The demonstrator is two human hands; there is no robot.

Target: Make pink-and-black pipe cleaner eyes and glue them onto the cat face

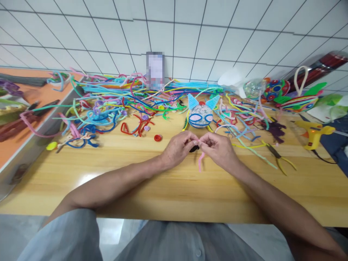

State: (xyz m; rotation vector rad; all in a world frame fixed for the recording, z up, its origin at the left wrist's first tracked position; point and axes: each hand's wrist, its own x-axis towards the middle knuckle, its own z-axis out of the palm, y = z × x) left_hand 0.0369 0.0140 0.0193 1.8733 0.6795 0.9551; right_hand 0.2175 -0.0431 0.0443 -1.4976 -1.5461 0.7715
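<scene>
My left hand (pixel 179 148) and my right hand (pixel 217 148) meet over the middle of the table, fingertips pinched together. Between them they grip a pink pipe cleaner (pixel 201 162), whose loose end hangs down below my right hand's fingers. A small black piece (pixel 194 148) shows beneath my left fingers; its kind I cannot make out. Just beyond the hands stands a round craft figure (pixel 200 115) with light blue pointed ears, blue-rimmed pink eyes and a red bit on top.
Loose pipe cleaners (pixel 108 112) heap along the tiled wall, where a phone (pixel 155 70) leans. A red coil (pixel 158 137) lies left of my hands. Pliers (pixel 280 156) and a yellow glue gun (pixel 312 134) are at right. A clear-sided bin (pixel 40 145) edges the left.
</scene>
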